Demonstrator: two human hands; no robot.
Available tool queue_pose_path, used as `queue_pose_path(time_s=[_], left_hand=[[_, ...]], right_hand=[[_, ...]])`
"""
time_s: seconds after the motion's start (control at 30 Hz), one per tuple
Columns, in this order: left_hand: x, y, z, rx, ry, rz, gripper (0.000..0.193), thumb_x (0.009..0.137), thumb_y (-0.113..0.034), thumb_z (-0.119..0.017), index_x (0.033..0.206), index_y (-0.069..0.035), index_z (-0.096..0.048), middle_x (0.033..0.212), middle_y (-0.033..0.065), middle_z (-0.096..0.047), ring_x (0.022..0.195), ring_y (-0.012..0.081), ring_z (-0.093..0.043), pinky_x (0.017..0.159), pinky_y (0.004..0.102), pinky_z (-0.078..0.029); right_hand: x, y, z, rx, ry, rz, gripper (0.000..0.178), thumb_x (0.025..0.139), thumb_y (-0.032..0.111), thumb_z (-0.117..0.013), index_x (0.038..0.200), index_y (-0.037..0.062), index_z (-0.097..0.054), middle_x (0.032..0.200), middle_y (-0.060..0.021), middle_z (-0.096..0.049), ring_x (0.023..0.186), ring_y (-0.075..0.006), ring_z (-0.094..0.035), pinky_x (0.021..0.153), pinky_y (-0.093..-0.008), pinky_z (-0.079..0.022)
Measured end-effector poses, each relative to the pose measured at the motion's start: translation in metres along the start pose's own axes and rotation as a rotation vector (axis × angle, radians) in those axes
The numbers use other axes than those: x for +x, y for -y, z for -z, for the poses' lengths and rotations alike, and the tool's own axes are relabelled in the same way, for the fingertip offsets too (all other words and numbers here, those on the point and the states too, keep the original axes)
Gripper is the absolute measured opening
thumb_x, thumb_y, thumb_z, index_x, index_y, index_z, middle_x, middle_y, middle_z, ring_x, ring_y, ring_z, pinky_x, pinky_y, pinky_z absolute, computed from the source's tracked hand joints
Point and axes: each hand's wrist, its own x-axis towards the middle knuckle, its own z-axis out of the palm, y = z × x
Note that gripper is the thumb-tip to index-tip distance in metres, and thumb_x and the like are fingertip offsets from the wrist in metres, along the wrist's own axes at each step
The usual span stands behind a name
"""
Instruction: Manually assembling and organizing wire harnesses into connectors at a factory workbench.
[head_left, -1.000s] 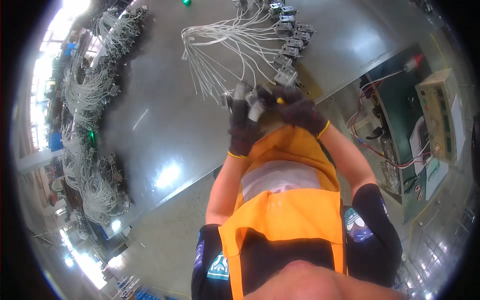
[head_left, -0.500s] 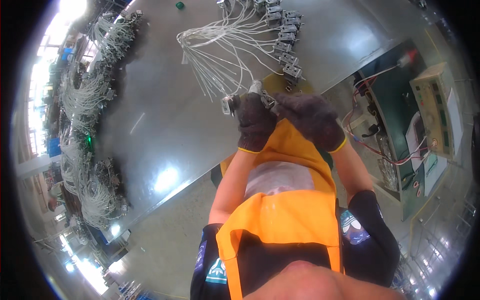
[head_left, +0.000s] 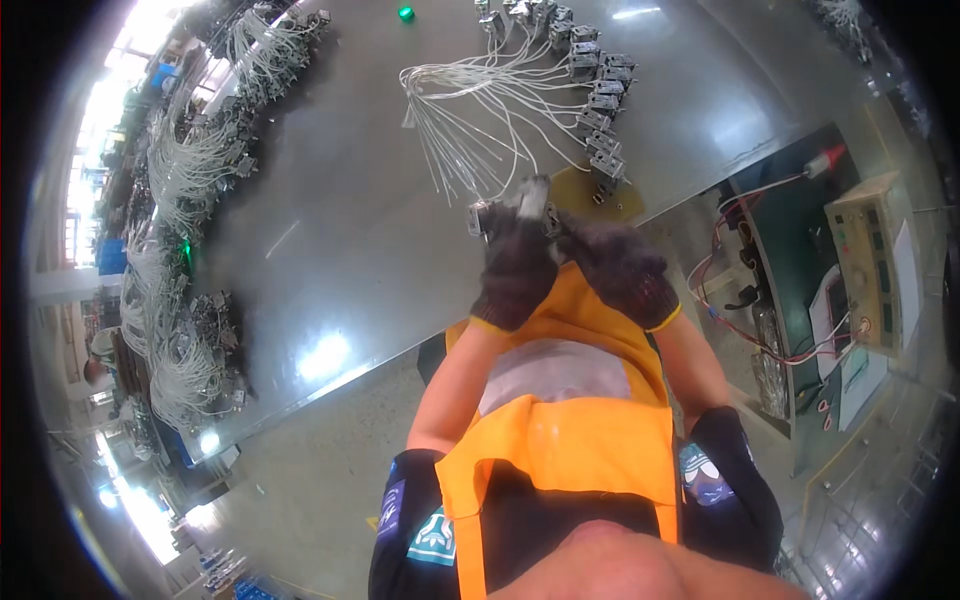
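Observation:
My left hand (head_left: 517, 262), in a dark knitted glove, is closed on a small metal housing (head_left: 479, 219) whose end sticks out at its left side. A pale grey piece, or a worn glove tip, stands above that hand; I cannot tell which. My right hand (head_left: 622, 268), gloved alike, has its fingers bent together beside a small metal bit (head_left: 551, 220) at the left hand. What its fingertips hold is hidden. Just beyond lies a bundle of white wires (head_left: 450, 85), fanning out to a curved row of metal housings (head_left: 604, 103) on the metal table (head_left: 340, 200).
Heaps of similar wired parts (head_left: 185, 170) line the table's left edge. A green round object (head_left: 406, 14) lies at the far side. At right, a beige instrument box (head_left: 868, 265) stands with red and white leads. A yellowish patch (head_left: 575, 190) lies near the table edge.
The whole view has shifted, so table and wires appear further right. My hands stay together at the housing and are slightly nearer to me. The right hand's fingers have drawn in.

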Motion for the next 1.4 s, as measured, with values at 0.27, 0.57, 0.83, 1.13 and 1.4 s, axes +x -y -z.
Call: queue_pose_path(time_s=[0.27,0.57,0.83,1.13,1.4], left_hand=[[-0.006,0.053,0.062,0.323,0.107,0.136,0.066,0.087,-0.018,-0.077,0.144,0.001,-0.049,0.132,0.0241,-0.061,0.121,0.039,-0.056,0.108,0.049,-0.042],[-0.016,0.03,-0.023,-0.294,0.068,-0.061,0.064,0.086,-0.018,-0.081,0.141,-0.006,-0.052,0.136,0.0232,-0.057,0.122,0.0391,-0.059,0.107,0.0496,-0.047],[-0.014,0.019,-0.016,-0.76,0.019,0.582,0.063,0.087,-0.022,-0.08,0.139,-0.007,-0.049,0.124,0.0171,-0.064,0.108,0.028,-0.066,0.092,0.0392,-0.053],[-0.001,0.003,-0.039,-0.112,0.115,0.393,0.05,0.088,-0.026,-0.08,0.128,-0.008,-0.056,0.108,0.0092,-0.07,0.098,0.0217,-0.067,0.085,0.039,-0.054],[-0.008,0.026,-0.054,-0.145,0.133,0.24,0.042,0.087,-0.027,-0.077,0.12,-0.008,-0.059,0.095,0.0129,-0.07,0.084,0.0321,-0.068,0.073,0.045,-0.054]], right_hand=[[-0.016,0.002,-0.035,0.386,0.266,-0.045,0.046,0.093,0.018,-0.073,0.137,0.0093,-0.063,0.108,-0.0139,-0.076,0.091,-0.02,-0.072,0.083,-0.0344,-0.056],[0.013,-0.051,-0.041,0.571,0.166,-0.185,0.056,0.093,0.022,-0.071,0.146,0.0114,-0.056,0.128,-0.0111,-0.071,0.094,-0.0187,-0.07,0.084,-0.0301,-0.057],[0.022,-0.042,-0.005,0.606,0.171,-0.588,0.049,0.1,0.035,-0.064,0.144,0.0137,-0.06,0.121,-0.0114,-0.073,0.096,-0.0241,-0.072,0.091,-0.0345,-0.056],[-0.003,-0.012,0.017,-0.022,-0.029,0.042,0.032,0.098,0.023,-0.061,0.127,0.0086,-0.068,0.109,-0.0144,-0.074,0.085,-0.0357,-0.069,0.078,-0.0423,-0.056],[0.008,-0.001,0.006,-0.462,-0.035,0.14,0.016,0.086,0.017,-0.062,0.097,0.0079,-0.069,0.076,-0.0165,-0.068,0.073,-0.0374,-0.069,0.066,-0.0483,-0.056]])
